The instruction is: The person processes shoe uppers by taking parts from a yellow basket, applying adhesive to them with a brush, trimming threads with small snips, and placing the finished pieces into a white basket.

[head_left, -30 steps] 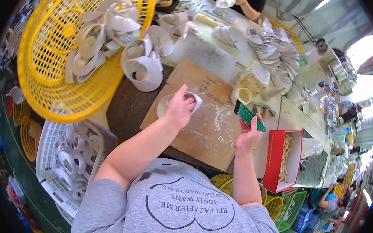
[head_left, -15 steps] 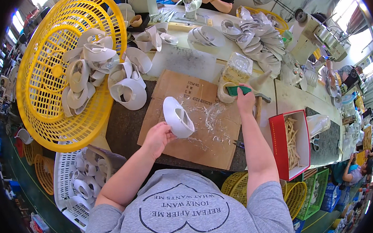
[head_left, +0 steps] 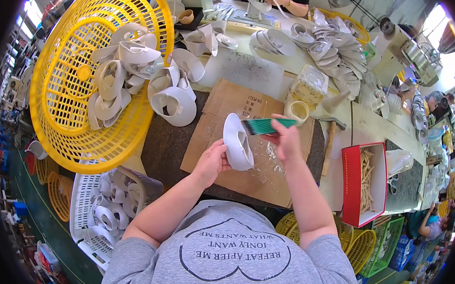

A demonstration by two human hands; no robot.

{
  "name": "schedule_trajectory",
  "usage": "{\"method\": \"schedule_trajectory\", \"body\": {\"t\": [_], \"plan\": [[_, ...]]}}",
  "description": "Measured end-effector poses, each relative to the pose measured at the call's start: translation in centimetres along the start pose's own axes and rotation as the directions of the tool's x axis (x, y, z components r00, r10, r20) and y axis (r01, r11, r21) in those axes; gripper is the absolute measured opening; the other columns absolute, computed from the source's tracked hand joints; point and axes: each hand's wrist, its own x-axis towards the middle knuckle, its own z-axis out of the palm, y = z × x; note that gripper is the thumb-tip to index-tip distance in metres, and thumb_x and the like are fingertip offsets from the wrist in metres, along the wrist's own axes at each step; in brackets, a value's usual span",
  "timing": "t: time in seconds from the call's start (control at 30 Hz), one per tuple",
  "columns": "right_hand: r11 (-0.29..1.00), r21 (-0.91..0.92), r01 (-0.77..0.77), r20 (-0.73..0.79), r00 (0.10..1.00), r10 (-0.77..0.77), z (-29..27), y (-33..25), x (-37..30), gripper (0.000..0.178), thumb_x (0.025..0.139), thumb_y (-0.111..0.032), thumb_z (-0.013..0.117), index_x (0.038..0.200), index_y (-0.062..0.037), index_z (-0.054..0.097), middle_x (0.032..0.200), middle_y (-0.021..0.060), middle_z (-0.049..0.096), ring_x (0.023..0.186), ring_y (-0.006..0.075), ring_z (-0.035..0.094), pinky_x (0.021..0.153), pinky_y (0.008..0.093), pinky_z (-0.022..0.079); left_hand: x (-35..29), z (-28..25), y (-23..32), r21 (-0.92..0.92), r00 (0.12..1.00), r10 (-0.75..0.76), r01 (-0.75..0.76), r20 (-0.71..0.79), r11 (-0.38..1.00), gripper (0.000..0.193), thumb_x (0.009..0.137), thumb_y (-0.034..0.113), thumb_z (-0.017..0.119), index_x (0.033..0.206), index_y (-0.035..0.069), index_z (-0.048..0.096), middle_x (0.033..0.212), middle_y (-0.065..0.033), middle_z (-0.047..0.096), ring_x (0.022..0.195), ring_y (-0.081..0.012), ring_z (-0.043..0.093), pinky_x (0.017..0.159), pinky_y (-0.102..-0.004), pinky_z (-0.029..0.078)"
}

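Two hands up over the cardboard sheet (head_left: 248, 135), both busy. Left hand (head_left: 212, 162) is closed round the lower back edge of a white plastic shell (head_left: 237, 141), holding it on edge, open side toward the right hand. Right hand (head_left: 285, 139) pinches a green-handled brush (head_left: 264, 125), fingers curled tight on the handle; bristle end sits at the shell's upper rim, just past the left fingertips.

Step in hand, my read: brushing or deburring the shell's inner rim. White scraps lie on the cardboard below the right fingers. Can't tell whether the bristles actually touch the rim; the view's too small there.

Next move probably calls for a stroke along the rim while the left fingers turn the shell, then dropping it in the white basket (head_left: 85, 202) outboard of the left hand.

Versus half a second ago: the shell was lower, the right hand was away at the far edge of the cardboard. Now the brush is in at the shell, and the shell is raised and tipped upright.
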Motion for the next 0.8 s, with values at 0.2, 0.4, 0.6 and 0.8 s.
{"method": "schedule_trajectory", "body": {"t": [0.2,0.4,0.6,0.8], "plan": [[0.928,-0.268,0.259,-0.095,0.952,-0.293,1.6,3.7,2.2,0.015,0.09,-0.003,0.048,0.106,-0.0035,0.049,0.091,0.0096,0.057,0.08,0.0165,0.062,0.064,0.0295,0.058,0.0,0.6,0.2,0.071,0.997,-0.074,0.073,0.018,0.995,0.038,0.097,0.022,0.026,0.13,0.005,0.037,0.113,-0.015,0.056,0.097,-0.0242,0.06,0.086,-0.0392,0.048],[0.79,-0.388,0.475,0.382,0.863,-0.331,4.3,0.8,-1.6,0.011,0.088,-0.002,0.054,0.099,-0.0036,0.057,0.089,0.004,0.059,0.082,0.0112,0.059,0.07,0.0277,0.051,-0.6,0.7,1.5,-0.007,0.993,-0.095,0.096,0.073,0.995,0.055,0.096,0.047,0.021,0.13,0.007,0.038,0.115,-0.0116,0.056,0.101,-0.023,0.059,0.089,-0.0397,0.046],[0.138,-0.314,0.939,0.912,0.339,-0.232,3.1,-3.3,-5.8,0.031,0.071,0.004,0.059,0.099,-0.0075,0.06,0.096,0.0087,0.063,0.089,0.0258,0.063,0.074,0.0332,0.052,-0.5,0.5,2.9,-0.115,0.978,-0.075,0.098,0.194,0.988,0.076,0.088,0.067,0.014,0.132,0.01,0.039,0.119,-0.0091,0.055,0.105,-0.0217,0.057,0.087,-0.0377,0.047],[-0.007,-0.2,0.98,0.908,0.183,-0.377,0.8,-1.8,-7.4,0.028,0.073,-0.001,0.059,0.1,-0.0075,0.058,0.099,0.0096,0.063,0.093,0.0281,0.062,0.078,0.0372,0.053,-0.5,0.4,3.4,-0.415,0.984,-0.014,0.087,0.175,0.906,0.072,0.089,0.064,0.021,0.132,0.01,0.039,0.124,-0.011,0.052,0.108,-0.0248,0.055,0.087,-0.0399,0.046]]}}
